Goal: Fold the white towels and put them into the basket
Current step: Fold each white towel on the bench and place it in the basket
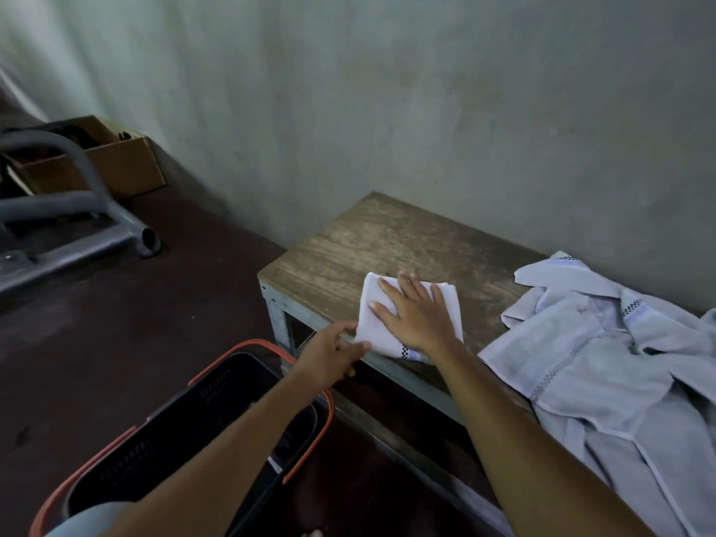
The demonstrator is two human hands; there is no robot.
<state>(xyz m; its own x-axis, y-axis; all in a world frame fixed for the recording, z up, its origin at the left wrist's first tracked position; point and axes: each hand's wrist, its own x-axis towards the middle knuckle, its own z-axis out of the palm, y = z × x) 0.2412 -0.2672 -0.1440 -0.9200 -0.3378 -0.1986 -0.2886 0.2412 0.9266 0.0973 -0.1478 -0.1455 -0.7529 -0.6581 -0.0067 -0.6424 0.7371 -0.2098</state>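
A small folded white towel (371, 304) with a checkered band lies near the front left corner of the wooden table (387, 242). My right hand (416, 313) rests flat on top of it, fingers spread. My left hand (333, 352) pinches the towel's lower left edge at the table's front rim. A heap of unfolded white towels (604, 354) covers the table's right side. The black basket (186, 432) with orange handles stands on the floor below my left forearm; its inside looks dark and I cannot tell what it holds.
The table stands against a pale wall (387, 91). On the dark floor to the left are a grey metal frame (66, 226) and an open cardboard box (116, 160).
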